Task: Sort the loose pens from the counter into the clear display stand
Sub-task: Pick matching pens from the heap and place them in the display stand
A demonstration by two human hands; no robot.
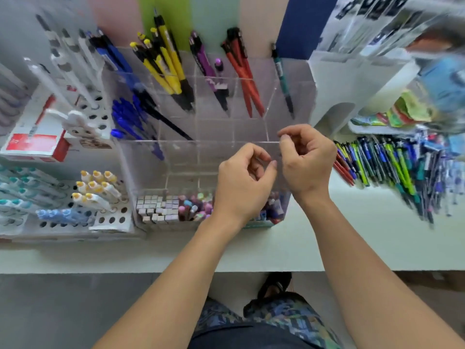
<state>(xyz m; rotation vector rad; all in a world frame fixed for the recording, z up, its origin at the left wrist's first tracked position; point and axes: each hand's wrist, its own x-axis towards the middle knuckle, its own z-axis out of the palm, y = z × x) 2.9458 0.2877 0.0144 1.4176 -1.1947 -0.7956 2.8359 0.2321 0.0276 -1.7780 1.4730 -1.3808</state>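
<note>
The clear display stand stands mid-counter. Its back compartments hold blue pens, yellow pens, purple pens, red pens and one teal pen. A heap of loose pens lies on the counter to the right. My right hand is at the stand's right side, thumb and forefinger pinched on the top rim. My left hand hovers just left of it over the front compartments, fingers curled, with no pen visible in it.
White racks of pens and a red-and-white box sit to the left. Small erasers and caps fill the stand's front row. A white box and packaged goods stand at the back right. The counter edge is near me.
</note>
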